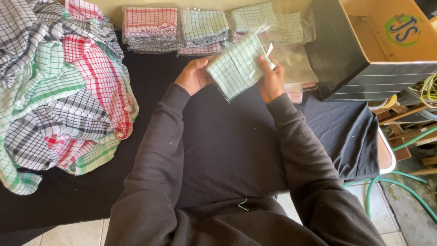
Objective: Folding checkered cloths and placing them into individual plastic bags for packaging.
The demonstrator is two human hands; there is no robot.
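Observation:
A folded green-checked cloth (234, 68) is held above the black-covered table (227, 136), partly inside a clear plastic bag (291, 64). My left hand (193, 76) grips the cloth's left end. My right hand (271, 79) holds its right side and the edge of the plastic bag. Both arms wear dark sleeves.
A heap of loose checked cloths (59, 91) in green, red and black lies at the left. Stacks of folded cloths (177, 29) line the back edge. An open cardboard box (378, 41) stands at the right. A green hose (396, 182) lies on the floor.

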